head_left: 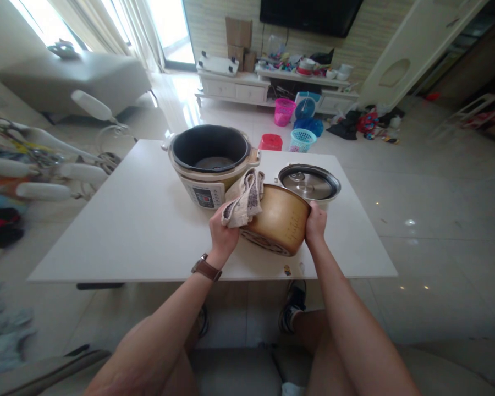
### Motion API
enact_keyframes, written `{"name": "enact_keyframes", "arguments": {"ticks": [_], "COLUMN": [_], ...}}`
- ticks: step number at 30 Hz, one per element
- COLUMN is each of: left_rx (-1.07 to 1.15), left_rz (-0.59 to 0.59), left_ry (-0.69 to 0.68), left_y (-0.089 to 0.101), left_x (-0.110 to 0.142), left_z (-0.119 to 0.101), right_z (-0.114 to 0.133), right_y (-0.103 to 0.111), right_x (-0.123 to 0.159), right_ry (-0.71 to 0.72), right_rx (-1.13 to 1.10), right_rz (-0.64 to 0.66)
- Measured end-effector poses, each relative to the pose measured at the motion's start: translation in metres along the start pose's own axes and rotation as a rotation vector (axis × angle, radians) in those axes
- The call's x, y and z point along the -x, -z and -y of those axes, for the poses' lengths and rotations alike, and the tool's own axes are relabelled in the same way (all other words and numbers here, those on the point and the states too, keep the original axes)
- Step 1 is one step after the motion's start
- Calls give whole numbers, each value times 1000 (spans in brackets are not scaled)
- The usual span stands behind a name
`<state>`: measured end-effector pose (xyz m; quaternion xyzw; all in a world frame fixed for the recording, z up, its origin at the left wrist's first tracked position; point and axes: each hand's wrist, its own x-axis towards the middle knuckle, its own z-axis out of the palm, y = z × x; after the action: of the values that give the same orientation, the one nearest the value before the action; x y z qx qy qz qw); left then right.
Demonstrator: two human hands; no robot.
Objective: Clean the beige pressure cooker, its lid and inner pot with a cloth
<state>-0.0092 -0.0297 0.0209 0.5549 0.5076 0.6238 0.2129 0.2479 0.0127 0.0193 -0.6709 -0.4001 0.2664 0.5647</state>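
Between my hands a gold-brown inner pot (pixel 281 217) is tilted above the table, its round base turned partly towards me. My left hand (pixel 224 236) is closed on a folded beige cloth (pixel 247 199), which lies against the pot's left side. At the pot's right side, my right hand (pixel 315 224) grips the wall near the rim. Behind the cloth stands the pressure cooker body (pixel 206 192), open at the top with a dark interior. Its detached lid (pixel 307 183) rests beyond the pot, metal inner side up. The inside of the pot is hidden from me.
Everything stands on a white table (pixel 127 231), whose near edge lies in front of my knees. Beyond it on the floor are a red stool (pixel 271 142), a light-blue basket (pixel 302 141) and a pink basket (pixel 284 111). A white lamp-like fixture (pixel 82 171) borders the table's left side.
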Motion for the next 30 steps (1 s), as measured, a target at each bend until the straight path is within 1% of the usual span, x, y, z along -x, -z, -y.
{"name": "enact_keyframes", "arguments": {"ticks": [2,6,10,12,14,16,17,18,20,24,27,30], "left_rx": [49,154,223,257,328,398,416,420,402,351,291,236], "left_rz": [-18,-78,-163,-213,-244,-249,-245,-242,-234,-207,-180,-123], "left_ry": [84,195,345,478,676,871,932,957,921,753,587,395], "left_y": [-1,-3,-8,-10,-12,-13,-13,-13,-14,-15,-15,-13], "left_x": [-2,-7,-10,-9,-9,-7,-7,-6,-6,-4,-4,-3], "left_z": [1,3,15,25,35,43,46,48,48,37,24,11], "right_z": [-1,0,2,5,6,7,7,7,8,15,26,36], "right_y": [0,0,2,2,3,5,5,7,9,17,22,24], "right_x": [0,-1,0,0,0,-2,-4,-5,-8,-9,-5,1], "right_ry": [18,11,-13,-23,-27,-25,-20,-13,13,119,200,222], "right_rx": [3,-16,-16,-7,-1,1,-2,-8,-27,-40,-13,33], "right_rz": [2,-2,-20,-22,-25,-18,-10,-1,17,65,119,145]}}
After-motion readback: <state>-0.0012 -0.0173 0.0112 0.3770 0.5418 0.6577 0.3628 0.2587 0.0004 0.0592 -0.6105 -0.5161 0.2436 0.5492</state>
